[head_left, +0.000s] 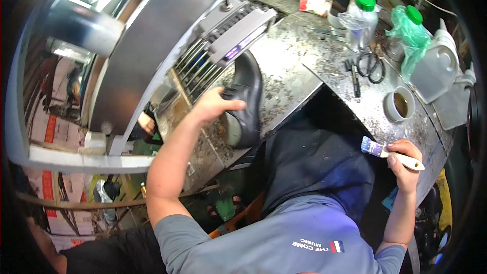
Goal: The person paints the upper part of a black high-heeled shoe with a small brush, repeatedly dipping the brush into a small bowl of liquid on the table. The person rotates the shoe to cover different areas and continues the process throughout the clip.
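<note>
A black lace-up shoe [249, 116] lies on the worn metal bench [289, 68], its toe beneath a grey lamp [243, 38] that glows purple. My left hand [213, 105] grips the shoe by its opening near the laces, thumb stretched over the edge. The fingertips inside or behind it are hidden. On the right, my right hand [406, 165] is closed around the pale handle of a flat paintbrush [375, 148]. The bristles, whitish blue, point left over my lap. Just beyond this hand stands a white cup [399, 104] with brownish liquid in it.
Scissors [371, 66] and a black pen-like tool [355, 78] lie behind the cup. Green-lidded jars [361, 23], a phone [341, 0] and translucent jugs [436, 66] line the back right. At left stands a large metal-framed machine [137, 45]. Another person's hand [147, 123] shows beyond it.
</note>
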{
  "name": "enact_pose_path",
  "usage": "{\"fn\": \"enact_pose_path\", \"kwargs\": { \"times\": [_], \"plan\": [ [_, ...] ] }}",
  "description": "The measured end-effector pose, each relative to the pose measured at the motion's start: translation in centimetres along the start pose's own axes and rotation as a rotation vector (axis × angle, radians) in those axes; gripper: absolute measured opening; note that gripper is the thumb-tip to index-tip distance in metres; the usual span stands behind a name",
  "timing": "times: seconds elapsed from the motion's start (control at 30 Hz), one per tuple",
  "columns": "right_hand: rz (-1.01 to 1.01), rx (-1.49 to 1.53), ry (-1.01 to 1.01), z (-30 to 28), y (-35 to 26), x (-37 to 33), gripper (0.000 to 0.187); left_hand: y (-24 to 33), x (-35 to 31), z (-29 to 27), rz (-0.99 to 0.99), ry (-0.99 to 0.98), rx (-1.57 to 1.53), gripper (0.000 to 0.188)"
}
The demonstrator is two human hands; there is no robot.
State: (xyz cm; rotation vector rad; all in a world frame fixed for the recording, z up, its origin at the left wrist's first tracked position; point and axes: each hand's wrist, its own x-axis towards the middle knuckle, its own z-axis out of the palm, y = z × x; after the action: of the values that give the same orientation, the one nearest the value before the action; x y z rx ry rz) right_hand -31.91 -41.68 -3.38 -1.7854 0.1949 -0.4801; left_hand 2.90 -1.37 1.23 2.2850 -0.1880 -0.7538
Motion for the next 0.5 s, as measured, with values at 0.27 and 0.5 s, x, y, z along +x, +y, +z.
{"fn": "enact_pose_path", "kwargs": {
  "times": [0.27, 0.5],
  "plan": [
    [-0.048, -0.092, 0.047, -0.6, 0.0, -0.3, 0.024, 1.0, 13.1, -5.6, 0.46, 0.236, -0.317, 0.072],
    [-0.031, -0.097, 0.111, -0.1, -0.1, 0.2, 0.023, 1.3, 30.2, -11.1, 0.078, 0.564, 0.262, 0.077]
  ]
}}
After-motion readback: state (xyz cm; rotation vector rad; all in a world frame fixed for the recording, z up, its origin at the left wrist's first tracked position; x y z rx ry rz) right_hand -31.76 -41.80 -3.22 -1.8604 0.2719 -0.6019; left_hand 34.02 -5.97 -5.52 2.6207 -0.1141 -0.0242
